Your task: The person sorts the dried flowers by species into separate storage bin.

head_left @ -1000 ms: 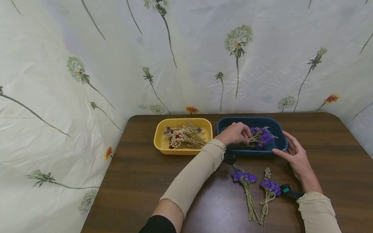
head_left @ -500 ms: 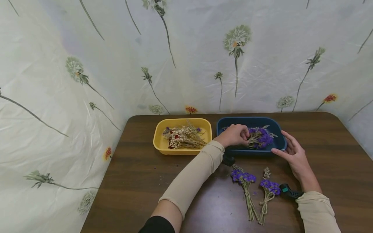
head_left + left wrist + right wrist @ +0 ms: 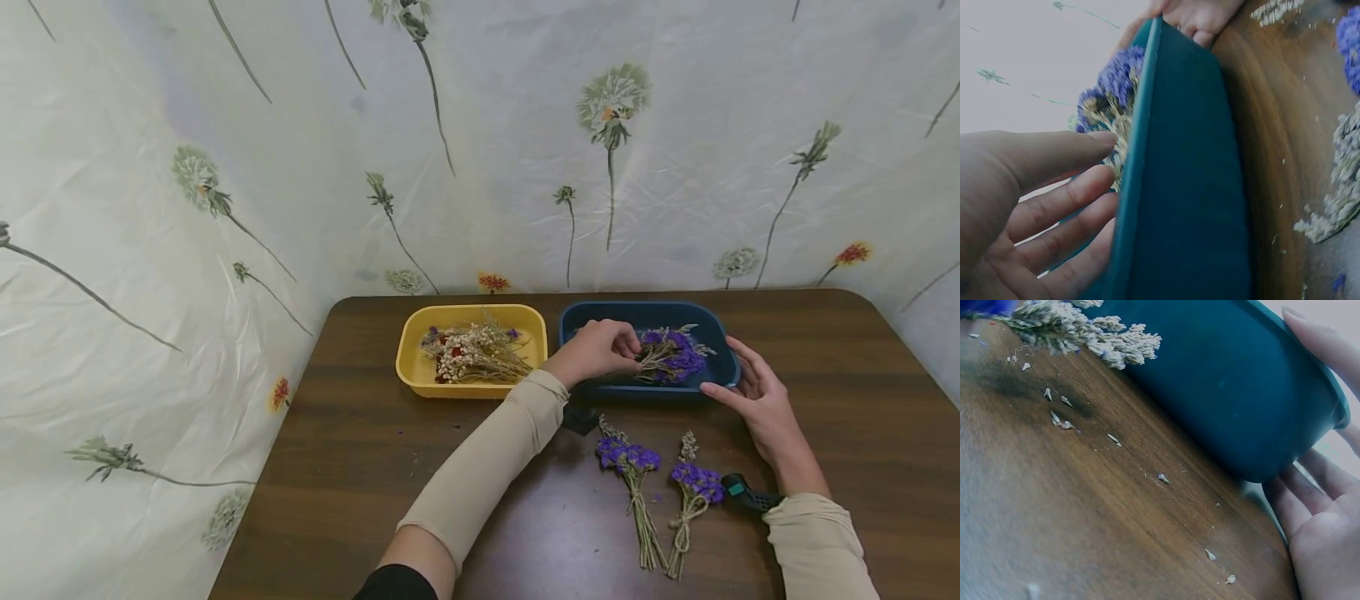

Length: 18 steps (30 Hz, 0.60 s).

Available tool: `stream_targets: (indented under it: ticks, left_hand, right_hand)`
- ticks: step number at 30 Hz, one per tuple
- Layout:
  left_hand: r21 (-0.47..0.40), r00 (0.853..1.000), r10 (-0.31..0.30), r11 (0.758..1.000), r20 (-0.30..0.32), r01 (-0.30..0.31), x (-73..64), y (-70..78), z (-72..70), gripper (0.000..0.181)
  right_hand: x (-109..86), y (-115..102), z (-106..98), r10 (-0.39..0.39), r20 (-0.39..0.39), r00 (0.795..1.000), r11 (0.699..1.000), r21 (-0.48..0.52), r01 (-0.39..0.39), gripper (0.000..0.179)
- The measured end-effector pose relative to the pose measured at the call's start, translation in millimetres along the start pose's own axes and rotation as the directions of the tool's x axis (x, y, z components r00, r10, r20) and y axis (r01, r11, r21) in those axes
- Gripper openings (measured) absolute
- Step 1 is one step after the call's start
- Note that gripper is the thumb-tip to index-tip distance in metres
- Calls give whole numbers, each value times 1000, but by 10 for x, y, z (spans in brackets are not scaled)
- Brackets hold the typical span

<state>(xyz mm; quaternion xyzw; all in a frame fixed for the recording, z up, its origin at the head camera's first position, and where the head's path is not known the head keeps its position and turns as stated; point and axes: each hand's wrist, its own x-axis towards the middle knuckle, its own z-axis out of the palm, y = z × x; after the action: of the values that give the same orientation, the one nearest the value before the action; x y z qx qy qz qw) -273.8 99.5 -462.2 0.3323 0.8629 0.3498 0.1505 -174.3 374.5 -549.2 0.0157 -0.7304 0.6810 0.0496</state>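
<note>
A blue tray (image 3: 645, 313) holds a bunch of dried purple flowers (image 3: 678, 357), heads to the right. Over its left half reaches my left hand (image 3: 600, 348). In the left wrist view its thumb (image 3: 1094, 145) and fingers stand a little apart beside the pale stems (image 3: 1121, 134), loosely bent, their tips at the stems. At the tray's right end, my right hand (image 3: 753, 392) holds the corner. The right wrist view has its thumb (image 3: 1319, 340) along the rim and the other fingers against the tray's outer side, low down. The left hand partly hides the stems' lower ends.
A yellow tray (image 3: 408, 346) to the left holds dried white and red flowers (image 3: 476, 354). Two twine-tied purple bunches, one left (image 3: 633, 479) and one right (image 3: 693, 500), lie in front of the blue tray. Small plant crumbs (image 3: 1163, 479) dot the brown table (image 3: 337, 467).
My left hand and forearm have shifted slightly left and back from the purple flowers, and its fingers have loosened at the stems. The right hand stays at the blue tray's corner.
</note>
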Motion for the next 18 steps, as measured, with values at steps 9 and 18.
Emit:
stream_targets:
  ticks: [9, 18]
  left_hand:
    - [-11, 994, 52, 999, -92, -53, -238, 129, -91, 18]
    - [37, 990, 69, 997, -124, -65, -544, 262, -84, 18]
  right_hand:
    - [23, -3, -13, -7, 3, 1000, 1000, 12, 7, 81]
    - [0, 0, -2, -21, 11, 1000, 1000, 9, 21, 81]
